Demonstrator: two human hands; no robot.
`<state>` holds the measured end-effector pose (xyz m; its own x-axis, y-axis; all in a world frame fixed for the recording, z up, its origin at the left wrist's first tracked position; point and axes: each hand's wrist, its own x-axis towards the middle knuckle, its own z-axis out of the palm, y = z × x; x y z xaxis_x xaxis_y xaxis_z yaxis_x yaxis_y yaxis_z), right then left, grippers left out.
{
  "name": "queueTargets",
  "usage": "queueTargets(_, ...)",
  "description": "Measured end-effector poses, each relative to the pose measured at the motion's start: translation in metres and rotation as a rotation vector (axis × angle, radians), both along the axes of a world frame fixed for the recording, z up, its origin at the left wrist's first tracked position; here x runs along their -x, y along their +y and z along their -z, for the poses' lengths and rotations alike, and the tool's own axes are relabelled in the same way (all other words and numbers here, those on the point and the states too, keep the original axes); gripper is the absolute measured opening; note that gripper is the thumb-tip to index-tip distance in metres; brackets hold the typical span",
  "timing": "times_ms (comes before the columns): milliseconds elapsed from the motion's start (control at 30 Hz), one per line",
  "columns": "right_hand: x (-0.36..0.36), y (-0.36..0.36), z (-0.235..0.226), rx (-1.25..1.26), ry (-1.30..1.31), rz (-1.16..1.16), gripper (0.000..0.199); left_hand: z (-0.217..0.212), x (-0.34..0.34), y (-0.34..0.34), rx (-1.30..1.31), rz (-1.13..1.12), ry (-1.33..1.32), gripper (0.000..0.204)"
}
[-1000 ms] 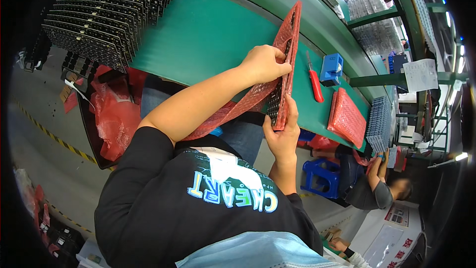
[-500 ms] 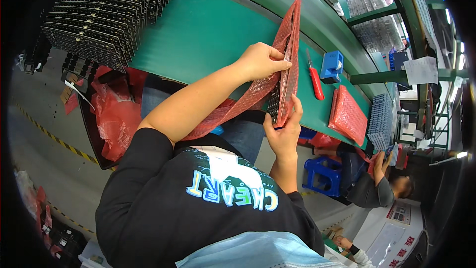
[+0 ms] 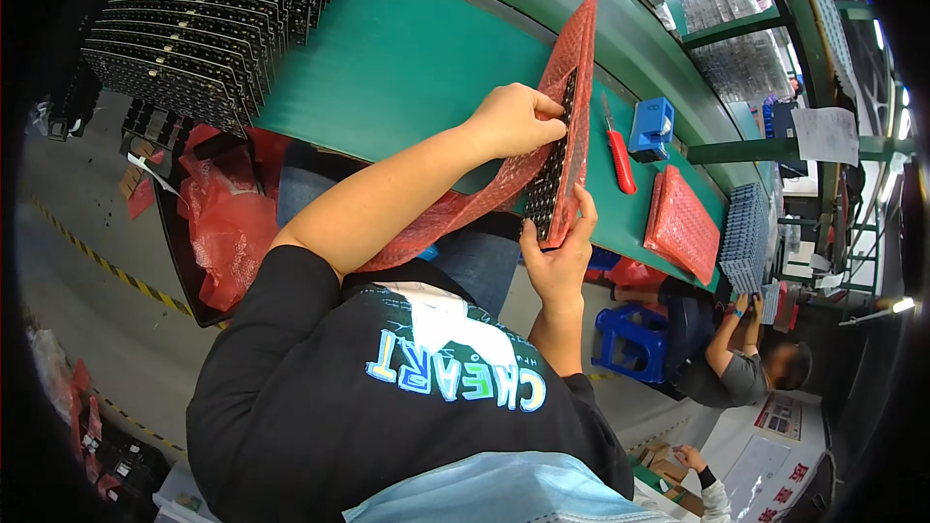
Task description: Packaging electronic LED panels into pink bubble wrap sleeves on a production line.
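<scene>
Got a black board [image 3: 543, 196] partly in red bubble wrap [image 3: 580, 126], tilted over the bench's [image 3: 417, 53] near edge. Right hand [image 3: 559, 261] grips the lower end; left hand [image 3: 513, 123] pinches wrap, fingertips hiding whether board's caught too. Bare green to the left, red-handled tool [image 3: 619, 155] close right. Board stack's [image 3: 203, 39] cut off up top.

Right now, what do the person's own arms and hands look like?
The left hand and right hand wear no gloves, and I see no watch or cable at either wrist. The forearms are uncovered. The short sleeves are plain black, part of a black shirt with colourful lettering.
</scene>
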<state>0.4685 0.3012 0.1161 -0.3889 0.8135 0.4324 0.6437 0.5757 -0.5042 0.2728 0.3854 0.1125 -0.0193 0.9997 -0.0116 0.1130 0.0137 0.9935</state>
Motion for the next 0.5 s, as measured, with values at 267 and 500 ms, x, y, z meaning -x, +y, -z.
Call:
queueTargets(267,0.000,-0.001,-0.001,0.016,-0.007,0.008,0.078,-0.010,0.002,-0.002,0.028,0.013,0.005,0.042)
queueTargets(500,0.004,-0.002,-0.004,0.034,0.028,-0.014,0.078,-0.013,0.005,0.000,0.057,0.007,0.018,0.041)
